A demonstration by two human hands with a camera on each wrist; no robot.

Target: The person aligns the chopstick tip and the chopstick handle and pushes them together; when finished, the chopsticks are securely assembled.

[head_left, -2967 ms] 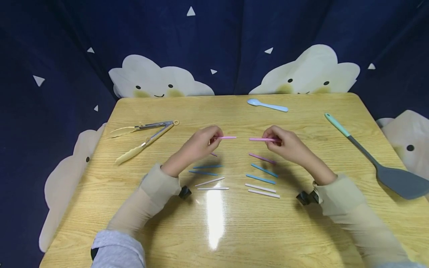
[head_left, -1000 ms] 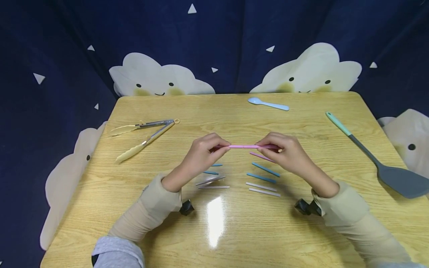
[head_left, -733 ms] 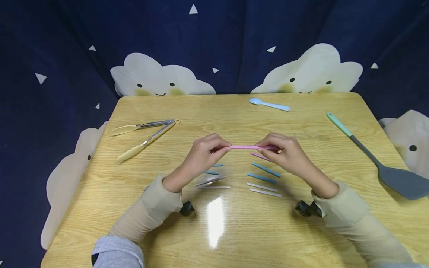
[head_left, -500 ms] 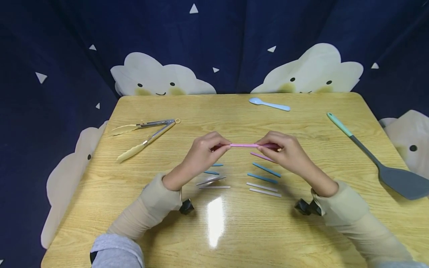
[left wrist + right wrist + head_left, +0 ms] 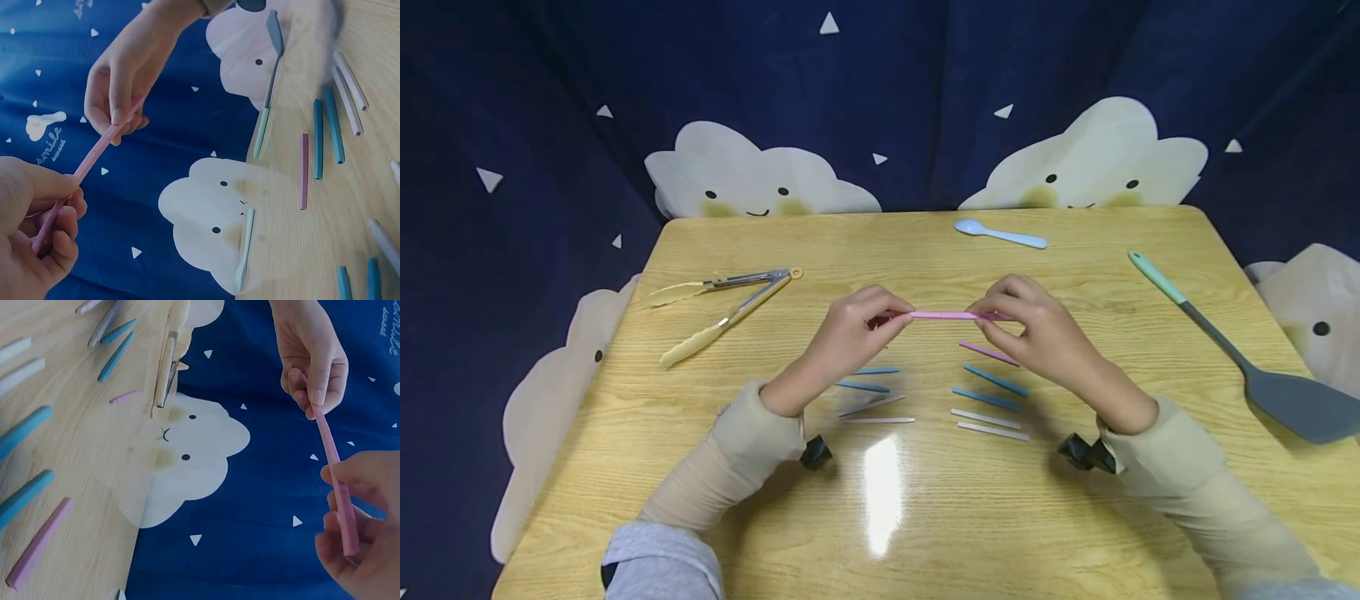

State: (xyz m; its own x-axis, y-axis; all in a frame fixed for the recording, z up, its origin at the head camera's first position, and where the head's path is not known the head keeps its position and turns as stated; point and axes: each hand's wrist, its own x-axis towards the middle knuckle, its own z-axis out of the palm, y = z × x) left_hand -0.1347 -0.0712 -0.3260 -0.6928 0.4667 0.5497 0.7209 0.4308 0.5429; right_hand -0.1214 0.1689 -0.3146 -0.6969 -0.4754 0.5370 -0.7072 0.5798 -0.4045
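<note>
Joining two pink sticks (image 5: 942, 315) end to end looks like the step in hand. On the left of the tabletop (image 5: 970, 517), the tongs (image 5: 741, 312) lie spread, untouched. Next comes the left hand (image 5: 853, 333), pinching one pink stick; on its near side lie two blue sticks (image 5: 878, 371) and two pale sticks (image 5: 878, 421) (part of a further pinkish stick (image 5: 125, 397) shows in the right wrist view). Between the hands, the pair runs nearly straight, raised above the tabletop, with a seam (image 5: 95, 152) where the ends meet. Farther off lies a light-blue spoon (image 5: 1000, 235); nearer, a mauve stick (image 5: 988, 353), two other blue sticks (image 5: 985, 398) and two white sticks (image 5: 992, 431). The right hand (image 5: 1037, 329) pinches the second pink stick. Rightmost is a turner (image 5: 1255, 379). The next move seems to call for steady, aligned pressure; how firmly the joint sits cannot be told.
</note>
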